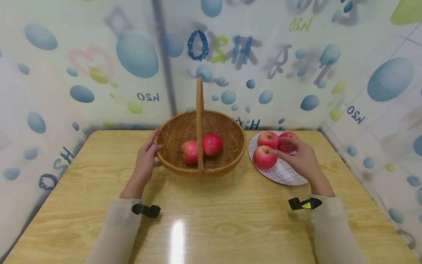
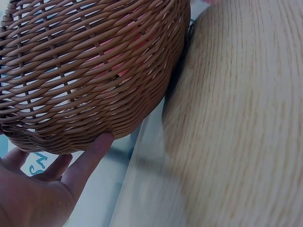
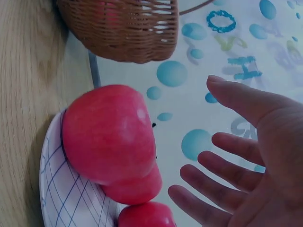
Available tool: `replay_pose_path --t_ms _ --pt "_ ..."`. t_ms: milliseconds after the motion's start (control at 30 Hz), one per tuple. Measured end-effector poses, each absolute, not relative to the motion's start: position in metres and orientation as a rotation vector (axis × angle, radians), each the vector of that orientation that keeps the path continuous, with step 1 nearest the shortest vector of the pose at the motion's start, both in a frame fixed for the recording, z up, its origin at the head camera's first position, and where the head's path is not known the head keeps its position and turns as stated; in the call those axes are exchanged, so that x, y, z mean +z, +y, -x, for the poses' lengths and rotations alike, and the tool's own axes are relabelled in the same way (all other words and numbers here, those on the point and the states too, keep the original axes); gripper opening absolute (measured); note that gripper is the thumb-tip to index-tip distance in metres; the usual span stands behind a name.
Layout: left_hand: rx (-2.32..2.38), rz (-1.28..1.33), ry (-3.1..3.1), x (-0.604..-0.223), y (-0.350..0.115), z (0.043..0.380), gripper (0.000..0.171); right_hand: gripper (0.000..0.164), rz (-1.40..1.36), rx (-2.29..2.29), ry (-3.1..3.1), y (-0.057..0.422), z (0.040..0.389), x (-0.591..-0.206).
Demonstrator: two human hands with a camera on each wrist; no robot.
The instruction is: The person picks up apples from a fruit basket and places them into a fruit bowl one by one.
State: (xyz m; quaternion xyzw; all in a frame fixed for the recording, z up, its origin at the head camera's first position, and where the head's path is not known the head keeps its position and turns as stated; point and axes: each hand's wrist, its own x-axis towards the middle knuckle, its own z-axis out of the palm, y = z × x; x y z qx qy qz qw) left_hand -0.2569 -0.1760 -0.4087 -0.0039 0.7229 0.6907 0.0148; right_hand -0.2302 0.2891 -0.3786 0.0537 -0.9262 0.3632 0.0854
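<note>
Your left hand (image 1: pixel 145 157) has the fingers spread and touching the left side of the wicker basket (image 1: pixel 174 126), in which two apples (image 1: pixel 212 144) lie. Your right hand (image 1: pixel 301 157) holds nothing, its fingers spread near three apples (image 1: pixel 265 157) on the checked plate (image 1: pixel 283 174). On the wall covering (image 1: pixel 181 88) you can read a big blue O (image 1: pixel 190 44) and blue H (image 1: pixel 242 50); your right wristband's yellow label (image 1: pixel 306 205) is too small for reading.

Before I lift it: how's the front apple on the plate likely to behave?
The front apple may roll if nudged, given its round sides. Its smooth, shiny skin could be a bit slippery. It's probably stiff, as its surface looks taut and undented.
</note>
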Motion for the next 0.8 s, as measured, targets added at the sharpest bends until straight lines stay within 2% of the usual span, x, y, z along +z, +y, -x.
replay_pose_path --t_ms 267,800 --pt "2.164 0.011 2.252 -0.409 -0.176 0.255 0.061 0.058 -0.245 1.091 -2.711 0.27 0.225 -0.373" --pt "2.2 0.012 2.216 -0.41 -0.176 0.256 0.062 0.048 -0.451 1.226 -2.535 0.22 0.221 -0.359"
